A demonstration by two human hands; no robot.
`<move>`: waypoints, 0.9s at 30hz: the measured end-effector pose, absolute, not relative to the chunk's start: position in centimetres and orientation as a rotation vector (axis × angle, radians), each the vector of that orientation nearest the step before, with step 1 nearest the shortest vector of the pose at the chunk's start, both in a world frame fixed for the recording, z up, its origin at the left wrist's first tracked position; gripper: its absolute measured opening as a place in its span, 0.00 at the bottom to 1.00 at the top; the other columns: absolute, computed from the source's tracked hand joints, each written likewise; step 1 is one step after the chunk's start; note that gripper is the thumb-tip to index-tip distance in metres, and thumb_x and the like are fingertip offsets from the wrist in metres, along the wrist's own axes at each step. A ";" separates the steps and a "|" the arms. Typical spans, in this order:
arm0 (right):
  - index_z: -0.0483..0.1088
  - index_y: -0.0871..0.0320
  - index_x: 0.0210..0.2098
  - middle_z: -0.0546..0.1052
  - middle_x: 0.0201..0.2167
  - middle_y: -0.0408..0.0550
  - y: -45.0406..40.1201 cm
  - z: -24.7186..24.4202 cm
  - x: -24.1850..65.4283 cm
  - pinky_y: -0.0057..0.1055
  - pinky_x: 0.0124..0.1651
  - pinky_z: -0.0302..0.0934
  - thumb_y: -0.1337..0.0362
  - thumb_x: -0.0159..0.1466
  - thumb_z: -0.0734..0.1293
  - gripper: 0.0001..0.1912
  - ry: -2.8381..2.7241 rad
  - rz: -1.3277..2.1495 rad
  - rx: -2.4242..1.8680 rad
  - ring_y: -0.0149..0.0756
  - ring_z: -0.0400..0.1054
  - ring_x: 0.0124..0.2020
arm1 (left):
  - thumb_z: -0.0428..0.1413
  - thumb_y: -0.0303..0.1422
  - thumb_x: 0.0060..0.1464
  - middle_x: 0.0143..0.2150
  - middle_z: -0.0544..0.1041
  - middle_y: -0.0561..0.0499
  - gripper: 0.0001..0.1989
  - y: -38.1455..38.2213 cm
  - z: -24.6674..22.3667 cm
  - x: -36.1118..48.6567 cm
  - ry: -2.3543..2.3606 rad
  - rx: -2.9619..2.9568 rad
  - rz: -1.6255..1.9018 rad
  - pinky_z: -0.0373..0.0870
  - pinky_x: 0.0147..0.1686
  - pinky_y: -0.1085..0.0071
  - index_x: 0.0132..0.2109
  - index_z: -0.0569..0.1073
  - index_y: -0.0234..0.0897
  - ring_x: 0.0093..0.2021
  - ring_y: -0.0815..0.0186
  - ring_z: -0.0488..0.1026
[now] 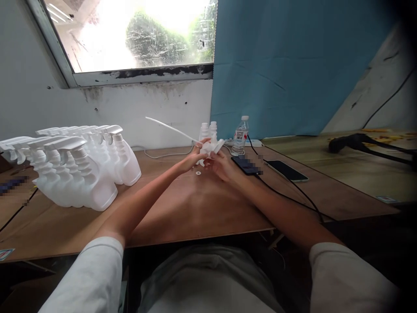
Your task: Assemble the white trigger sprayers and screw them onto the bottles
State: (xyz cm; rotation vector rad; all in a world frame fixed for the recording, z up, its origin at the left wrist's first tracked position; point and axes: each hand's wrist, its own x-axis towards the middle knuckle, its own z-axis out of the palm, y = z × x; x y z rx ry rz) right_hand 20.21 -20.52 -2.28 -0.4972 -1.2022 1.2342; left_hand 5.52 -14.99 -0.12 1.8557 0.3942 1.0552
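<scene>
A bright window (163,39) (dirty frame (156,72)) and blue sheet (280,65) rise behind the table (195,208)

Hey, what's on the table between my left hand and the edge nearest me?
A small white ring lies on the brown tabletop, closer to your left hand than to the near edge. The head view shows it.

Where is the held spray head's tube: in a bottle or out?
Out: the white tube juts bare from the spray head, with no bottle around it.

You are holding your bare, bent-fingered left hand (193,159) and right hand (224,167) close together at twelve o'clock, bare forearms (148,189) slanting inward.
</scene>
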 end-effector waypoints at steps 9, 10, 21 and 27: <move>0.70 0.53 0.38 0.79 0.41 0.43 -19.0 2.0 29.1 0.27 0.26 0.70 0.57 0.53 0.72 0.15 -0.950 0.771 -0.458 0.32 0.75 0.31 | 0.64 0.35 0.46 0.64 0.60 0.33 0.37 -8.1 3.1 11.7 1.124 1.890 1.427 0.58 0.60 0.63 0.60 0.58 0.33 0.65 0.53 0.58; 0.70 0.54 0.37 0.79 0.40 0.43 -18.9 2.1 29.8 0.26 0.25 0.69 0.58 0.52 0.72 0.14 -0.927 0.754 -0.451 0.32 0.75 0.29 | 0.65 0.36 0.46 0.63 0.63 0.32 0.37 -7.6 3.2 12.2 1.148 1.856 1.414 0.60 0.58 0.63 0.59 0.58 0.32 0.63 0.53 0.62; 0.68 0.54 0.35 0.79 0.38 0.44 -19.8 3.7 31.8 0.30 0.28 0.68 0.61 0.55 0.66 0.08 -0.907 0.633 -0.309 0.32 0.73 0.27 | 0.53 0.34 0.52 0.42 0.78 0.47 0.15 -12.6 8.0 5.6 1.030 2.106 1.612 0.68 0.43 0.68 0.48 0.71 0.37 0.42 0.61 0.74; 0.67 0.53 0.29 0.76 0.25 0.44 -19.9 3.2 30.6 0.34 0.22 0.61 0.58 0.49 0.68 0.09 -1.104 0.672 -0.469 0.34 0.66 0.20 | 0.53 0.31 0.49 0.36 0.77 0.46 0.19 -14.7 8.9 -1.8 1.350 2.441 1.423 0.68 0.44 0.62 0.50 0.73 0.38 0.38 0.56 0.73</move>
